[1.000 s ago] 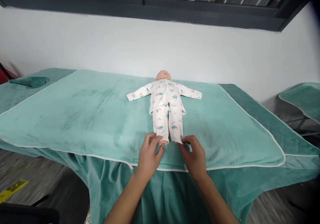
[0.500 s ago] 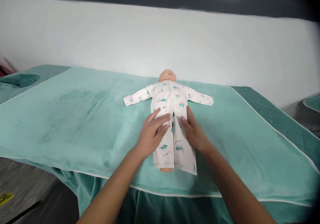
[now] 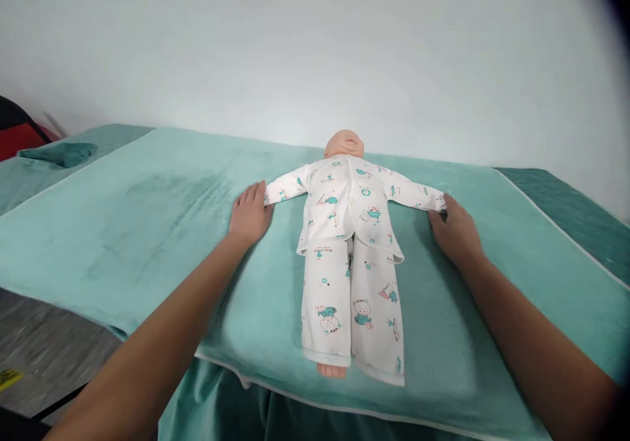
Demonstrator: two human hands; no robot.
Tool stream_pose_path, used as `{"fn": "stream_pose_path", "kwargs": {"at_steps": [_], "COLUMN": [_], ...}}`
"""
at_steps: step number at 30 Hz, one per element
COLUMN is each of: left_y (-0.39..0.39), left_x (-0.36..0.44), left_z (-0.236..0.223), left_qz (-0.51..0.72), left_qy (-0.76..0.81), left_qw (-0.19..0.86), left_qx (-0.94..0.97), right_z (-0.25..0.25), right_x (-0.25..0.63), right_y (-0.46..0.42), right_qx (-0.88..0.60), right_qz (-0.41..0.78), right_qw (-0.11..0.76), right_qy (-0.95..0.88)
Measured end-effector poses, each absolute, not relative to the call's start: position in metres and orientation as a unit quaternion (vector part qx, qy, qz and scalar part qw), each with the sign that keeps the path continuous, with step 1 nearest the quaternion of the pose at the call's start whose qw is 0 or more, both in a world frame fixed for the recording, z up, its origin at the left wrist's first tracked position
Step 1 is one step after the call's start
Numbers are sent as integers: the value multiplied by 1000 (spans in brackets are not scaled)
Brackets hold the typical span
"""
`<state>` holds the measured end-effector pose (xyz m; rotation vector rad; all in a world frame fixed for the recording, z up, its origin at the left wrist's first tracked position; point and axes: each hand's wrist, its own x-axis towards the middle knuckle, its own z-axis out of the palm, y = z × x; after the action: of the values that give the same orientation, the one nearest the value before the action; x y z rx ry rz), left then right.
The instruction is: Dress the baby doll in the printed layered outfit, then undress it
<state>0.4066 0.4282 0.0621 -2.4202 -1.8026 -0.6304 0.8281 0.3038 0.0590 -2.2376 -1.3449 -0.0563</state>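
A baby doll [image 3: 344,144] lies on its back on the green cover, dressed in a white printed pajama top [image 3: 339,198] and matching pajama pants [image 3: 327,303]. Its arms stretch out to both sides. At the end of the left-hand sleeve [image 3: 286,186], my left hand [image 3: 251,214] is closed over the cuff, thumb side against it. My right hand [image 3: 457,231] pinches the cuff of the other sleeve [image 3: 418,195] between thumb and fingers. One bare foot [image 3: 331,371] pokes out below the left pant leg; the other foot is hidden.
A light green blanket [image 3: 162,264] with white piping covers the table, its front edge hanging down. Behind it rises a white wall [image 3: 295,60]. A folded green cloth [image 3: 59,154] and a red object [image 3: 20,140] are at far left. Grey floor [image 3: 54,329] shows lower left.
Both hands have left the doll's waist and moved outward and up to the sleeve ends. The top's hem now lies over the pants' waist, and the view has come closer.
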Motion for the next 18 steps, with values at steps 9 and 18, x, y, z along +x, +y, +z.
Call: {"fn": "stream_pose_path", "kwargs": {"at_steps": [9,18], "left_y": [455,372], "left_x": [400,406], "left_z": [70,66], "left_qz": [-120,-303], "left_qy": [-626,-664], "left_qw": [61,-30], "left_qx": [-768,-683], "right_z": [57,47], "right_x": [843,786], "right_y": [320,220], "right_qx": [-852,-826], "right_qz": [-48,-7], "right_qw": [147,245], "right_qy": [-500,-508]}}
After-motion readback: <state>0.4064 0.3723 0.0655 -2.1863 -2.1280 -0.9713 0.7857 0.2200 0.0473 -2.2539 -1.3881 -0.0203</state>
